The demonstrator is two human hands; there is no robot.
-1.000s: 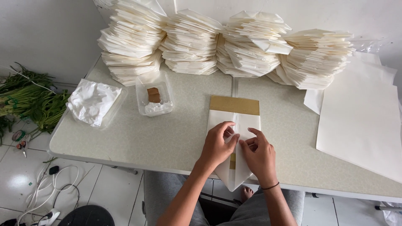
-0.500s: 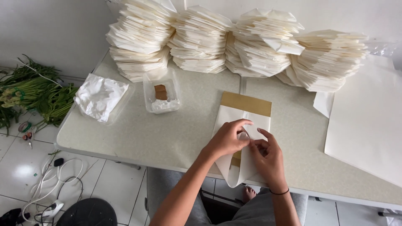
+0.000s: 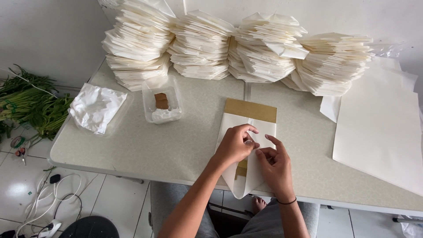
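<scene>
Room: white wall behind, white tiled floor [image 3: 110,194] below.

One table [image 3: 145,152], pale speckled top, set against the wall.

Four tall stacks of folded paper [image 3: 200,44], cream-white, ranged in a row along the table's back edge.

One pile of large flat white sheets [image 3: 379,132] at the table's right end.

One bundle of green stalks [image 3: 33,105] on the floor to the left, with loose cables [image 3: 48,198] nearer the front.

One crumpled white plastic bag [image 3: 94,108] on the table's left side.

One clear plastic tub [image 3: 162,99] beside it, holding white paste and a brown piece.

One part-folded paper bag [image 3: 249,132], white over a brown backing, at the front edge, its lower end hanging off.

Two hands: left hand [image 3: 233,145] and right hand [image 3: 275,165], both on the bag's centre seam, fingers curled and pinching the paper flaps.
</scene>
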